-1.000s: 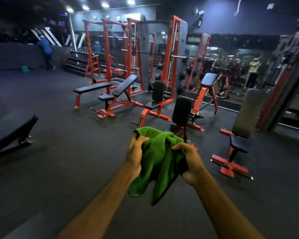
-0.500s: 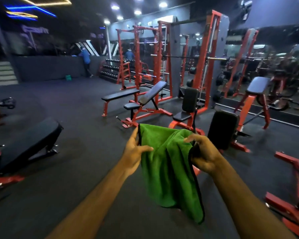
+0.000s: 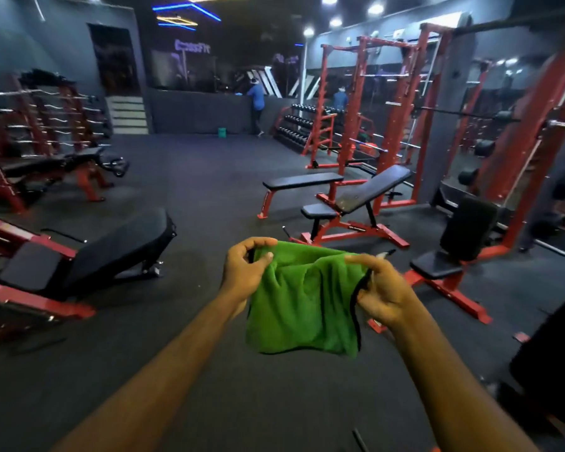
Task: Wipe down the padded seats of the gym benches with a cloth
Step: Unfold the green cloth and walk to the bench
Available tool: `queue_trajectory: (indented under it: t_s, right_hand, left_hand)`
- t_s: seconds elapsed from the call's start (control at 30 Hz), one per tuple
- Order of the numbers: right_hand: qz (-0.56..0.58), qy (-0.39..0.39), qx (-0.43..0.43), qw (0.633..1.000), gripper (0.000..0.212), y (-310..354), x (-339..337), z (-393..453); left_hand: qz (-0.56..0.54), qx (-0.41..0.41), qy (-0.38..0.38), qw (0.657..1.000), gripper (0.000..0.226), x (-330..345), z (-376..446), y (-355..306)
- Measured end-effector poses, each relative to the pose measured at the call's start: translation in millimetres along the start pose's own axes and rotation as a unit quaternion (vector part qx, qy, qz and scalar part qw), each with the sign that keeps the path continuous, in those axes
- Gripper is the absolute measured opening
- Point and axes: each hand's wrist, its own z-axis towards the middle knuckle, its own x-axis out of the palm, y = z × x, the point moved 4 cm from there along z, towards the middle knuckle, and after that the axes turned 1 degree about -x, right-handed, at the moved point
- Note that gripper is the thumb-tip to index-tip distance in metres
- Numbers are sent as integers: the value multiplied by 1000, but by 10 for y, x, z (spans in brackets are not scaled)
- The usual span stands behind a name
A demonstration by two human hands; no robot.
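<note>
A green cloth (image 3: 302, 305) with a dark edge hangs in front of me over the dark floor. My left hand (image 3: 243, 272) pinches its upper left corner and my right hand (image 3: 380, 288) grips its upper right edge. Beyond the cloth stand red-framed benches with black pads: an incline bench (image 3: 366, 194), a flat bench (image 3: 302, 180) behind it, and an upright seat bench (image 3: 463, 236) to the right. A low decline bench (image 3: 118, 246) lies to my left.
Red power racks (image 3: 388, 102) with barbells and a mirror wall line the right side. A dumbbell rack (image 3: 294, 125) stands at the back, with a person in blue (image 3: 257, 102) and a green bucket (image 3: 222, 132) nearby. Barbell racks (image 3: 40, 119) and another bench (image 3: 46, 168) fill the far left.
My view has swung to the left, so the benches now sit further right and the left side of the gym shows. Both hands have spread the cloth wider between them.
</note>
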Motion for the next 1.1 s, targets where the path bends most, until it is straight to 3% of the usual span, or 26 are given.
queue_trajectory:
  t_s: [0.1,0.23,0.4,0.5,0.6,0.7,0.77,0.87,0.93,1.0,1.03,1.1]
  right_hand:
    - [-118,13,-23,993,43,39,31,1013]
    - [-196,-51,-33,979,50,187,-86,2337]
    - [-250,-154,-78,953,43,719,-312,3909]
    - [-265,-167,-107,944,59,940,-392,4650]
    - [-306,-158,-132,929,48,1137,-472,5545]
    - [-403,-101,-130,901,25,1432,-573,6620]
    - [-464,-12,-87,882,35,1659,-542,7165]
    - [-602,74,-20,795,56,1989,-588,8192]
    - [-663,77,0,745,50,2187,-595,8897]
    - [-697,58,-23,715,23,2373,-586,9591]
    - [-706,46,-48,705,16,2453,-567,9900]
    - [-688,23,-117,716,25,2598,-487,10523]
  left_hand:
    - [-2,-7,-1,1000,54,-41,918,422]
    - [115,79,-8,990,68,-136,2087,780]
    - [172,78,-65,980,47,-124,3635,1186]
    - [190,81,-61,977,31,43,4423,1423]
    - [221,85,-79,968,24,256,5236,1722]
    - [260,84,-93,957,20,447,6219,2142]
    - [282,86,-90,951,13,548,6753,2296]
    - [324,85,-88,938,9,711,7636,2476]
    - [348,78,-87,930,12,773,8216,2566]
    - [364,68,-97,924,16,809,8791,2700]
    - [360,65,-102,925,18,823,9035,2760]
    - [338,44,-120,932,21,846,9546,2910]
